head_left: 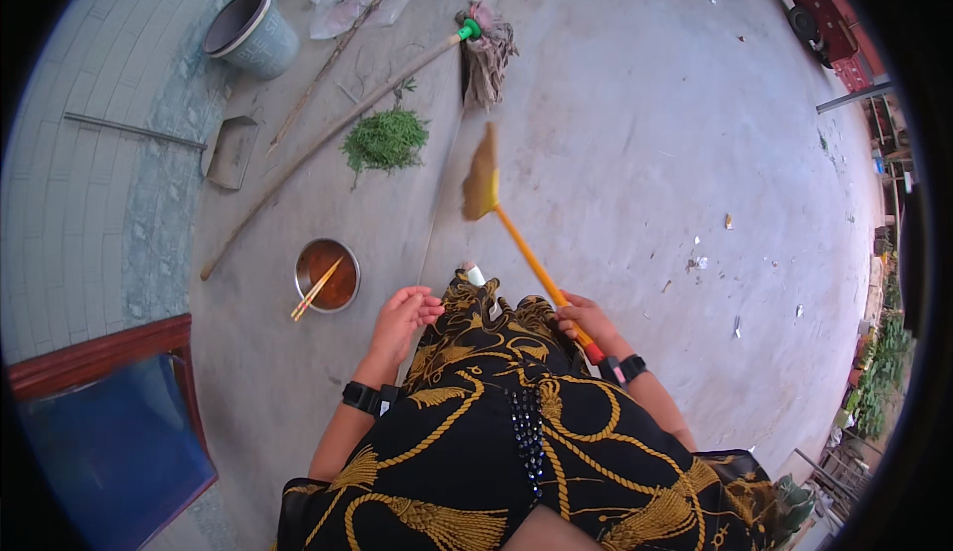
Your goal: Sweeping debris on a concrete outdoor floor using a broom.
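Note:
My right hand (588,321) is wrapped round the orange handle of a broom (526,251), near its red end. The broom slants up and to the left; its yellow head and brown bristles are a little beyond my feet, and I cannot tell whether they touch the floor. My left hand (405,315) holds nothing and hovers beside my black and gold patterned clothing, its fingers loosely bent and partly apart. Left of that hand sits a round metal bowl (352,283) of reddish-brown liquid, with a pair of chopsticks (316,290) lying across it.
A mop (328,146) lies diagonally on the concrete floor (615,144), beside a pile of green leaves (385,140). Against the left wall are a dustpan (232,152) and a grey bucket (260,43). Small litter (699,263) dots the floor at right. A red vehicle (814,15) stands far right.

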A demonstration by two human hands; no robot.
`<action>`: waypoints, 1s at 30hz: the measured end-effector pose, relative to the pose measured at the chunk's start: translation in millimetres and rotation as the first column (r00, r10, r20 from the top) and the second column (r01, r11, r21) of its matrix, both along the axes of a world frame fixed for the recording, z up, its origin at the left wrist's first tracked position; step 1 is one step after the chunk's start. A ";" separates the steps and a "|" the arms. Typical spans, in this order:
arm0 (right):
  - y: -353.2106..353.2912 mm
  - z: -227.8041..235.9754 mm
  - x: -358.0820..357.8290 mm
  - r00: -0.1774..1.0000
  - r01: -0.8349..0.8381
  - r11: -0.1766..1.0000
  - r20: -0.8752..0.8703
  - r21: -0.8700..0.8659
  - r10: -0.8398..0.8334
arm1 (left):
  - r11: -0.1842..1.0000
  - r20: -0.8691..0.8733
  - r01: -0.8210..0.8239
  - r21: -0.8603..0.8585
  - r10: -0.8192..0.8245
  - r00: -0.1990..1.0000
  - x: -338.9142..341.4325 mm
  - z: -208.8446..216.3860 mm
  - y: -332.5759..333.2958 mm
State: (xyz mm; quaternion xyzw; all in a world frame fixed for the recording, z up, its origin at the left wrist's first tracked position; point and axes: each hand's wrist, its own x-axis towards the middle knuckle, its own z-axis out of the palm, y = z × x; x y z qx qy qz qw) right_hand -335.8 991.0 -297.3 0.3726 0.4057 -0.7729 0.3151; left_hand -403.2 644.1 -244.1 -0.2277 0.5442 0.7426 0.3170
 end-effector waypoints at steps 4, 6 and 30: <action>-8.6 -30.1 -38.7 0.997 -0.068 0.997 0.033 -0.045 0.070 | 0.997 -0.032 0.046 -0.062 -0.048 0.998 -46.4 11.5 -6.8; 6.5 -52.1 -57.4 0.999 -0.028 1.000 0.044 0.001 0.028 | 0.994 -0.065 0.035 -0.105 -0.042 0.997 -61.1 15.8 -16.1; 95.0 -64.0 -275.0 0.987 0.162 0.987 0.001 -0.024 -0.162 | 0.996 -0.006 0.046 -0.081 -0.047 0.999 -244.3 -11.1 85.5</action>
